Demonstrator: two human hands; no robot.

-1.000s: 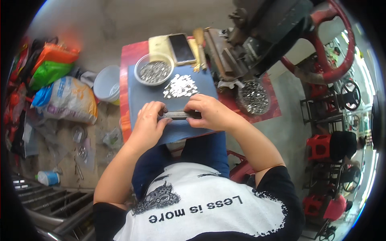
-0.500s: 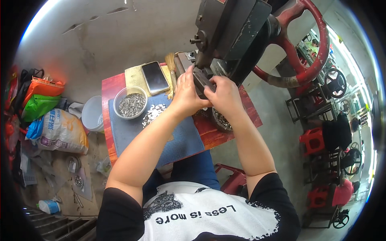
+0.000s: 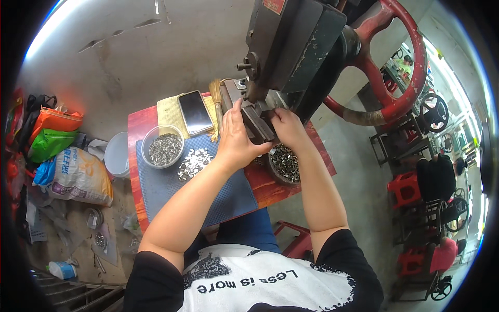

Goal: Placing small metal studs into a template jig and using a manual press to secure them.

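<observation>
My left hand (image 3: 237,139) lies along the left side of a dark metal die block (image 3: 258,125) under a hand press (image 3: 291,47). Its fingers are stretched out and the thumb is spread across the block's front end. On the block's right side is my right hand (image 3: 289,128), its fingers curled together; whatever they grip is hidden. Below the right wrist stands a bowl of small metal parts (image 3: 286,165). Left of my left forearm, a pile of small white-looking pieces (image 3: 195,164) lies on a blue textured mat (image 3: 228,192), beside a clear tub of small metal parts (image 3: 162,146).
A phone (image 3: 195,112) lies on a yellow cloth (image 3: 169,112), with a straw brush (image 3: 216,99) beside it. The press's large red handwheel (image 3: 387,99) stands at upper right. Bags (image 3: 78,174) and a white bucket (image 3: 117,154) are at left. Other people sit at presses far right.
My right hand has drawn back from the top of the block to its right side, uncovering the block's front end. My left hand stays alongside it. The view has shifted slightly.
</observation>
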